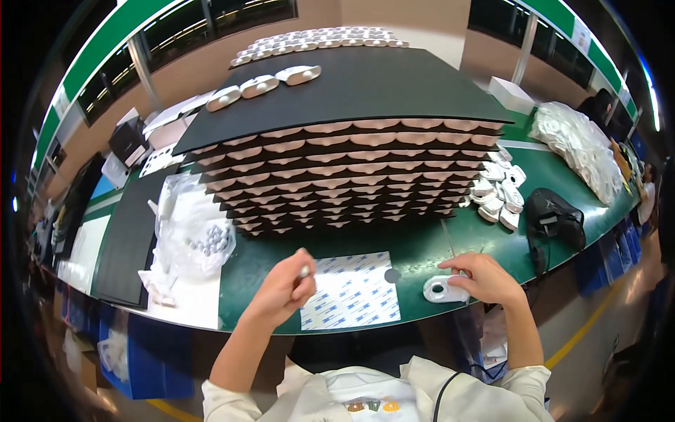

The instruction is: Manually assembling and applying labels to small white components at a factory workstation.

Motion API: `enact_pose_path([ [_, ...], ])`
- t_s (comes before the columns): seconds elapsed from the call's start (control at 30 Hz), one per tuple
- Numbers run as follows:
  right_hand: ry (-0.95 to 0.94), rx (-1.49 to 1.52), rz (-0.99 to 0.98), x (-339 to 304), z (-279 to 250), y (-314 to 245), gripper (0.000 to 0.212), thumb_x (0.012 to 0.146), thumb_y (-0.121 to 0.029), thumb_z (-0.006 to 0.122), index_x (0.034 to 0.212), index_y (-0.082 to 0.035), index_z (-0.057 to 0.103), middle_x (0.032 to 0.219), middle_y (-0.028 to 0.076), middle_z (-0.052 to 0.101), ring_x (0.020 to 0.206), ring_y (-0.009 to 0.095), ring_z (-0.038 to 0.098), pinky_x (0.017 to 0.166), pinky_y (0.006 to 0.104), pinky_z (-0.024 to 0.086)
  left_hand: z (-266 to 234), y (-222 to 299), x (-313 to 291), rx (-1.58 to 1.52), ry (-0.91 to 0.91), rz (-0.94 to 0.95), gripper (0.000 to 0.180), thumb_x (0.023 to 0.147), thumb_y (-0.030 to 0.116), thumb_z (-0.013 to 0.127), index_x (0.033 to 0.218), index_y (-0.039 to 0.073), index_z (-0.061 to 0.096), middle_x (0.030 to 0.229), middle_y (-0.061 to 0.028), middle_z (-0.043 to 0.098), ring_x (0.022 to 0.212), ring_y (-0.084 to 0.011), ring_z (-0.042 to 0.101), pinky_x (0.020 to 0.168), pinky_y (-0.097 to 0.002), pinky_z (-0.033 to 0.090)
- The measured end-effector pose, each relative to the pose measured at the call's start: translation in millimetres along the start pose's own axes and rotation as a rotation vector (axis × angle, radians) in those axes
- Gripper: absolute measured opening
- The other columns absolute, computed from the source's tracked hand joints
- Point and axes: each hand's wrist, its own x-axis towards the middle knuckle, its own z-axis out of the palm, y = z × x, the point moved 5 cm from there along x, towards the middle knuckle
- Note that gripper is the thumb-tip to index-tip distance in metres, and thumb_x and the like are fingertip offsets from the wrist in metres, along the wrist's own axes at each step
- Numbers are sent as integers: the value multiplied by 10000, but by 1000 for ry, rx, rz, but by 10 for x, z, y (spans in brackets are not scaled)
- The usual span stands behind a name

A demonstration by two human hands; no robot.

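Note:
My left hand (285, 287) is closed in a pinch, with a small whitish ball-like piece (304, 271) between thumb and fingers, just left of a printed sheet. My right hand (486, 278) grips the right end of a white oval plastic part (437, 289) with a dark round hole, low over the green table. Between the hands lies the white sheet with blue marks (349, 299). A flat dark grey disc (393, 276) rests at its right edge. Small grey-white balls (214, 240) sit in a clear plastic bag (181, 228) on the left.
A tall stack of black boards (394, 84) with white parts between the layers stands ahead. Three white parts (259, 86) lie on top. Loose white parts (500, 193), a black pouch (555, 218) and a full plastic bag (573, 144) sit right. Blue bins (165, 362) stand below the table edge.

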Motion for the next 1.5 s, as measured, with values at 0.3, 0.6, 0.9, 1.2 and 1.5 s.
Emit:
enact_pose_path([
  [0.3, 140, 824, -148, 515, 926, -420, 121, 885, -24, 494, 1001, 0, 473, 907, 52, 575, 752, 76, 544, 664, 210, 455, -29, -15, 602, -211, -16, 53, 209, 884, 183, 561, 1031, 42, 517, 707, 5, 451, 520, -37, 333, 391, -152, 240],
  [0.6, 191, 755, -166, 681, 1286, -491, 146, 867, -6, 515, 1010, 17, 499, 885, 55, 574, 770, 80, 551, 693, 206, 456, -246, -141, 609, -180, 35, 109, 176, 840, 157, 624, 975, 47, 598, 918, -67, 594, 551, -39, 407, 357, -126, 245],
  [0.9, 339, 571, -220, 645, 1268, -486, 139, 816, 9, 546, 953, -5, 531, 825, 98, 547, 745, 199, 566, 655, 278, 459, -223, -149, 597, -180, 2, 102, 313, 825, 93, 624, 1125, 27, 562, 932, -45, 600, 557, -33, 411, 369, -128, 249],
  [1.2, 404, 142, -489, 546, 1169, -817, 171, 790, 52, 532, 953, -2, 535, 804, 97, 513, 660, 179, 529, 569, 261, 437, -192, -161, 608, -193, -4, 71, 301, 867, 157, 587, 1126, 10, 541, 954, -66, 571, 591, -37, 424, 367, -127, 273],
  [1.5, 282, 1215, -222, 703, 1176, -365, 93, 921, -67, 456, 1013, -78, 444, 1000, 57, 555, 909, 149, 554, 801, 288, 454, -88, -151, 569, 147, 4, 128, 282, 787, 95, 666, 1052, 39, 585, 793, -24, 590, 549, -27, 414, 414, -151, 274],
])
